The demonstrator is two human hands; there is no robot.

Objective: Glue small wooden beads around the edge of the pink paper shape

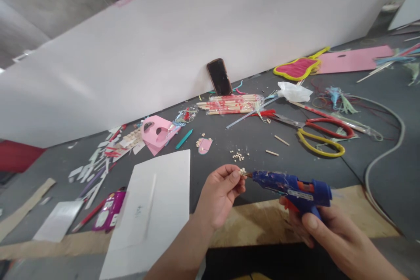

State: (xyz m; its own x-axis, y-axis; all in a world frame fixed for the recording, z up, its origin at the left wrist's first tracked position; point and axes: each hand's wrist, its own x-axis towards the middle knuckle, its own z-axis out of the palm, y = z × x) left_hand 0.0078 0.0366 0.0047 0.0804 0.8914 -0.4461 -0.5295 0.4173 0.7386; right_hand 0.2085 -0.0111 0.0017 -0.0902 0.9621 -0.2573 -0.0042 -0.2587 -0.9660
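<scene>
My right hand [323, 227] grips a blue and orange hot glue gun [292, 188], nozzle pointing left. The nozzle tip touches a small cream bead cluster [243, 171] pinched between thumb and fingers of my left hand [221, 192]. Both hands hover above the near edge of a dark table [295, 162]. Loose cream beads [239, 155] lie on the table just beyond my left hand, and a small pink piece with beads on it [205, 145] rests further left.
Red and yellow scissors [316, 133], a pack of wooden sticks [231, 104], a phone leaning on the white wall [219, 77], pink cut-out shapes [155, 133], a white sheet [154, 210], a magenta packet [110, 212], paper scraps and a grey cable [390, 148] crowd the table.
</scene>
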